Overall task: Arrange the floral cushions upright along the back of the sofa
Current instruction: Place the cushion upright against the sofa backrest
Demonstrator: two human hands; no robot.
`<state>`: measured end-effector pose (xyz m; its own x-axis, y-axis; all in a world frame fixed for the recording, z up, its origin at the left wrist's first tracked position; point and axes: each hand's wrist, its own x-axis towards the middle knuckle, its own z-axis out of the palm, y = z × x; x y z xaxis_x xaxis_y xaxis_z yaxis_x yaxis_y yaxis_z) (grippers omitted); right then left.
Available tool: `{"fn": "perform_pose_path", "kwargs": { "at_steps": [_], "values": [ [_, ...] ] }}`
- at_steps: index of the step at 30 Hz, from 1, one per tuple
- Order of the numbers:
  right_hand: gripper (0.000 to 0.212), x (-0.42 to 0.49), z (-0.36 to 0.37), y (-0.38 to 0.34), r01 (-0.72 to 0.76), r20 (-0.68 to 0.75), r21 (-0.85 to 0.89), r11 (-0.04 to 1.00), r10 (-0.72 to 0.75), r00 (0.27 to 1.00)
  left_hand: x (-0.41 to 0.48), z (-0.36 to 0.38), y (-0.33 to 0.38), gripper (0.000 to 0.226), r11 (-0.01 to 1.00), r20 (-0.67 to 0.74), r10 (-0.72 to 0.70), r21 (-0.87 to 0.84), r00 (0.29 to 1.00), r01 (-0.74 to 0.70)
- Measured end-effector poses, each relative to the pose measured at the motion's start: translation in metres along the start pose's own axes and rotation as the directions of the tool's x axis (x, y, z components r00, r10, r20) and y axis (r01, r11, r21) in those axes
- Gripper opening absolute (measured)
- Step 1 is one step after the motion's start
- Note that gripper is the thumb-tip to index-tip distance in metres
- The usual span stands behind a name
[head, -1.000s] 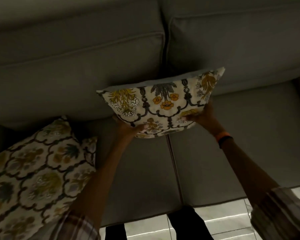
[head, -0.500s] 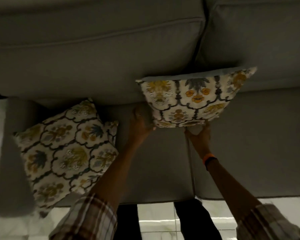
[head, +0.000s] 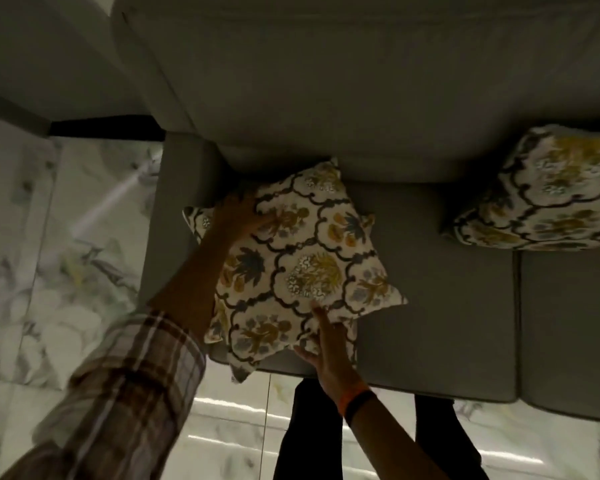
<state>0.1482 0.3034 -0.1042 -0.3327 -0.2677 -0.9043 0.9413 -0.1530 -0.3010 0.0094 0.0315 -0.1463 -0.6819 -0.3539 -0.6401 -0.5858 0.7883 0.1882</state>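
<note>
One floral cushion (head: 548, 192) is standing at the far right. The left hand (head: 238, 216) and right hand (head: 326, 344) are gripping the flat cushion (head: 305, 268), probably over another one.

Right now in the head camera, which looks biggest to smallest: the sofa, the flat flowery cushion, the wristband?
1. Sofa
2. Flat flowery cushion
3. Wristband
The cushion lies nearer the camera, but the sofa clearly looks larger.
</note>
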Motion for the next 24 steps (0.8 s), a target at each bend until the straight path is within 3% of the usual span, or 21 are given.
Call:
{"fn": "perform_pose_path", "kwargs": {
  "at_steps": [4, 8, 10, 14, 17, 20, 24],
  "values": [
    [0.071, 0.035, 0.015, -0.004, 0.009, -0.043, 0.002, 1.000, -0.009, 0.999, 0.017, -0.006, -0.022, 0.126, 0.999, 0.129, -0.021, -0.032, 0.991, 0.025],
    [0.064, 0.039, 0.006, -0.019, 0.129, -0.123, 0.018, 0.991, -0.126, 0.984, 0.015, -0.016, -0.012, 0.128, 0.966, 0.195, 0.001, -0.253, 0.981, 0.049],
    [0.064, 0.032, -0.006, -0.027, 0.233, -0.133, 0.005, 0.972, -0.230, 0.964, 0.002, -0.019, -0.009, 0.123, 0.889, 0.239, 0.021, -0.449, 0.971, 0.091],
    [0.069, 0.013, -0.035, -0.061, 0.403, -0.148, -0.132, 0.906, -0.420, 0.896, -0.040, -0.004, -0.009, 0.126, 0.620, 0.266, 0.063, -0.766, 0.962, 0.171],
    [0.068, -0.001, -0.074, -0.094, 0.472, -0.143, -0.293, 0.832, -0.526, 0.839, -0.073, 0.028, 0.005, 0.135, 0.526, 0.255, 0.011, -0.824, 0.967, 0.211],
    [0.074, -0.017, -0.130, -0.131, 0.492, -0.055, -0.419, 0.763, -0.563, 0.825, -0.101, 0.064, 0.036, 0.137, 0.409, 0.176, 0.047, -0.901, 0.983, 0.142],
    [0.087, -0.029, -0.206, -0.170, 0.504, 0.030, -0.517, 0.692, -0.573, 0.819, -0.129, 0.113, 0.092, 0.105, 0.375, 0.168, 0.104, -0.920, 0.980, 0.118]
  ]
}}
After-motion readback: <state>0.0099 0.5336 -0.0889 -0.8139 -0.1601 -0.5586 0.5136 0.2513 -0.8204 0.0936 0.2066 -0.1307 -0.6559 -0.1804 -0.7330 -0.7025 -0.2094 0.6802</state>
